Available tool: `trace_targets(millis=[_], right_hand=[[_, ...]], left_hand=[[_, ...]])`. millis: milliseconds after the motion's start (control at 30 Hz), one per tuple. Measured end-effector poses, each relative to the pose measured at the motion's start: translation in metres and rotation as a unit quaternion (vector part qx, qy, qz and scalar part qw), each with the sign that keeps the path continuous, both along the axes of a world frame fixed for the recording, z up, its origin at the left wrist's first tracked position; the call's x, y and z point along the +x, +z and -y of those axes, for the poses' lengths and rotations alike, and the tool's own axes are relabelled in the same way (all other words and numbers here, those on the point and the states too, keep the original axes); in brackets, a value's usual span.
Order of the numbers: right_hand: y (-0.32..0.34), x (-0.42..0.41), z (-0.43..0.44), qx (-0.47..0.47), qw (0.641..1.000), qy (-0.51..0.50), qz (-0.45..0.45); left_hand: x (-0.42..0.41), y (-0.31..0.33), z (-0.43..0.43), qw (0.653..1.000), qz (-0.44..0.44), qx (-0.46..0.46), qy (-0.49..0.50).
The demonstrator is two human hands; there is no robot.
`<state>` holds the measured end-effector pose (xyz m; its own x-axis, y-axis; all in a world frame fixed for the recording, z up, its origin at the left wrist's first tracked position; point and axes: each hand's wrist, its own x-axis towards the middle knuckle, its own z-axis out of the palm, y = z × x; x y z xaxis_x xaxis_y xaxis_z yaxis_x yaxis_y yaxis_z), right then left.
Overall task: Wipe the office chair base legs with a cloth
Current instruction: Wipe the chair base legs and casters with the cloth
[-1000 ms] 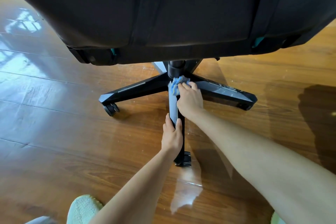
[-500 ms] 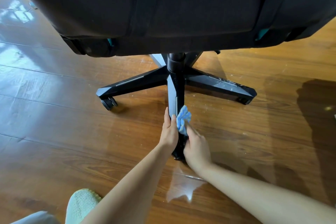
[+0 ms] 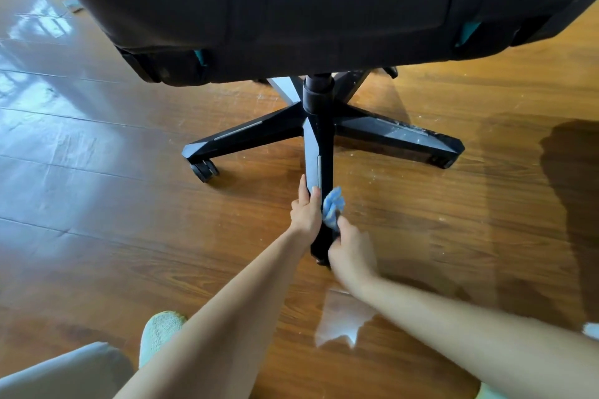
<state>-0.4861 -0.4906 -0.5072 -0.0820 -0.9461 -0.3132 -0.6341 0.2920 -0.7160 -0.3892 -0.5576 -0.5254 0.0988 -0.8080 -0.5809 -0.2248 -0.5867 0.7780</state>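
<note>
A black office chair's star base stands on the wood floor, with its centre column (image 3: 318, 91) under the dark seat (image 3: 291, 3). One leg (image 3: 319, 155) points straight toward me. My left hand (image 3: 306, 209) grips that leg from its left side. My right hand (image 3: 351, 251) holds a crumpled blue cloth (image 3: 333, 206) against the leg's right side, close to its near end. That end and its caster are hidden behind my hands. A left leg (image 3: 240, 136) ends in a caster (image 3: 204, 170), and a dusty right leg (image 3: 398, 136) reaches out the other way.
The glossy wood floor (image 3: 97, 204) shows white specks around the base and window glare at the left. My pale green slipper (image 3: 160, 330) and grey trouser leg (image 3: 61, 372) sit at the bottom left. A dark shadow (image 3: 573, 188) lies on the floor at the right.
My right hand has drawn the cloth from the hub along the near leg to its outer end. Over the last half second it barely moved. My left hand kept its grip on the leg.
</note>
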Motion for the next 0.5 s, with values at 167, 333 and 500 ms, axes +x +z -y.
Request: trace_targets(millis=[167, 333, 500], right_hand=[[0.003, 0.002, -0.008, 0.018, 0.992, -0.078, 0.093], [0.002, 0.013, 0.065, 0.044, 0.985, -0.137, 0.095], [0.013, 0.012, 0.153, 0.06, 0.981, -0.158, 0.092]], left_hand=[[-0.007, 0.001, 0.017, 0.998, 0.029, 0.031, 0.045], [-0.011, 0.0, 0.045, 0.995, 0.036, -0.016, 0.09], [-0.015, -0.008, 0.037, 0.994, 0.071, -0.054, 0.071]])
